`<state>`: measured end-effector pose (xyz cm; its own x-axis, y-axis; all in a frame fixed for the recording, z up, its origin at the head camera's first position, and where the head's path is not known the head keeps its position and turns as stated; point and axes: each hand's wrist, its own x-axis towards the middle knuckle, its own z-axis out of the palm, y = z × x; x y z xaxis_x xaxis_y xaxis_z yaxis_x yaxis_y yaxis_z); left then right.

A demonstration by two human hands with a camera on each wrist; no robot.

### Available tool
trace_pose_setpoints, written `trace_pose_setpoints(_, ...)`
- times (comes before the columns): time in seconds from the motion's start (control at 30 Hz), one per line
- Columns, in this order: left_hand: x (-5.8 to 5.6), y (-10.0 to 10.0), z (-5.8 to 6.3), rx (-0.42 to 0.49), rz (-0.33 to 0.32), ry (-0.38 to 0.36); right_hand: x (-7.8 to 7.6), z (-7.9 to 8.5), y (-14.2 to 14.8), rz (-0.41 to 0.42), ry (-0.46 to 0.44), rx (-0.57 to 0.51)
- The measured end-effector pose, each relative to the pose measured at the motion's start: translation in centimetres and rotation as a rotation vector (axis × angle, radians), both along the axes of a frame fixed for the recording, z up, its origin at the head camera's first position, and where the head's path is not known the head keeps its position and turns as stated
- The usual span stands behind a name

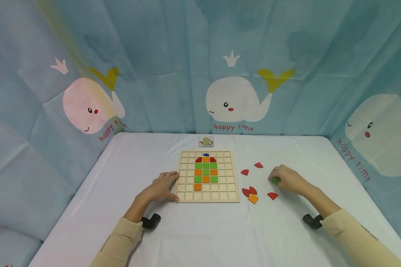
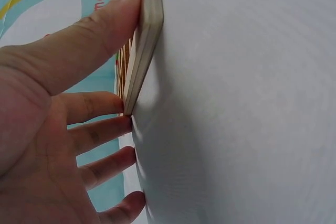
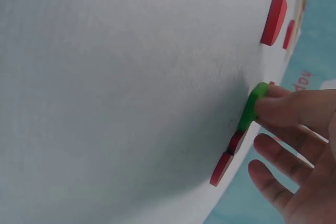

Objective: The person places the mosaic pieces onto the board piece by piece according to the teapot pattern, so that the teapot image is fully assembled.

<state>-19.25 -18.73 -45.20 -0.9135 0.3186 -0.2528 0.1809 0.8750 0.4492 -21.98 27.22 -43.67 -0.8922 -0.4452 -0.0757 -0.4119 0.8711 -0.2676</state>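
My left hand (image 1: 160, 187) rests against the left side of a square wooden grid board (image 1: 226, 187). In the left wrist view, its thumb (image 2: 89, 45) lies on the board's rim, with the fingers spread and fairly straight. Green and orange square tiles, two red quarter-round tiles and a blue rounded tile (image 1: 206, 154) sit in the grid. Off to the board's right, my right hand (image 1: 288, 180) pinches a green tile (image 3: 251, 109) between thumb and forefinger, low over the table. The other fingers of that hand are loosely bent. Most of the green tile is covered in the head view.
Several red wedge tiles (image 1: 272, 195) lie between the board and my right hand. An orange square tile (image 1: 253, 198) touches one of them. A small pattern card (image 1: 205, 141) lies behind the board on the white tablecloth (image 1: 207, 237). A whale-printed curtain (image 1: 173, 100) surrounds the table.
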Motion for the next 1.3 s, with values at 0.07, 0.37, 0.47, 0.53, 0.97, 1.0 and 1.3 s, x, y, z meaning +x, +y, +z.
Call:
trace_pose_setpoints(0.07,0.03,0.00,0.00,0.003,0.003,-0.002,0.00,-0.03,0.07,0.009,0.019,0.000)
trace_pose_setpoints(0.37,0.02,-0.06,0.01,-0.004,0.006,-0.004,0.07,-0.08,0.02,0.038,0.039,0.042)
trace_pose_setpoints(0.47,0.01,-0.08,0.07,0.002,0.007,-0.006,0.09,-0.14,-0.03,0.038,0.044,0.051)
trace_pose_setpoints(0.53,-0.02,-0.10,0.09,0.001,0.001,-0.008,0.08,-0.22,-0.03,0.033,0.043,0.051)
trace_pose_setpoints(0.97,-0.24,-0.13,-0.15,-0.007,-0.012,0.000,0.18,-0.54,-0.01,-0.003,0.019,0.052)
trace_pose_setpoints(1.0,-0.24,-0.11,-0.18,-0.007,-0.011,0.000,0.15,-0.56,0.00,-0.007,0.018,0.056)
trace_pose_setpoints(1.3,-0.25,-0.22,-0.26,-0.013,-0.003,-0.005,0.06,-0.53,-0.02,-0.008,0.024,0.030)
